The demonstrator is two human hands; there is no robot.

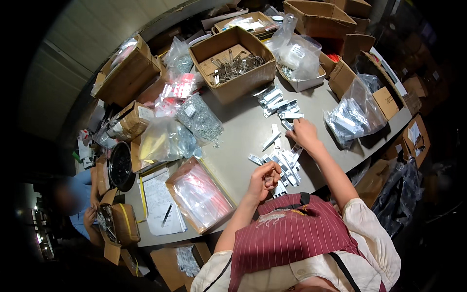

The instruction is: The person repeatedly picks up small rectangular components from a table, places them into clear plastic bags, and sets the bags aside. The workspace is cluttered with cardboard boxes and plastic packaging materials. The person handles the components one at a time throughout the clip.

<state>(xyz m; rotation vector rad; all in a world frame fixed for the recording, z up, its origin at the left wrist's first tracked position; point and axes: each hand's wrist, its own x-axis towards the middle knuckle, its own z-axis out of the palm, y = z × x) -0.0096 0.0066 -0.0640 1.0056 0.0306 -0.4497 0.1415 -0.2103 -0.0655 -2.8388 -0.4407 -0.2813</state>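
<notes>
My right hand reaches to the near end of a cluster of silvery metal channel pieces. Its fingers are bent and pinched at one metal channel piece there. Closer to my body, my left hand is closed with the fingers curled in; whatever it may hold is too small to make out. Beside it lies a looser heap of similar metal pieces. Two flat strips rest between the two groups.
An open carton of metal parts stands at the back. Bags of screws and a box of pink-white packets sit left, near a notepad with a pen. A bag of metal pieces lies right. Another person works at far left.
</notes>
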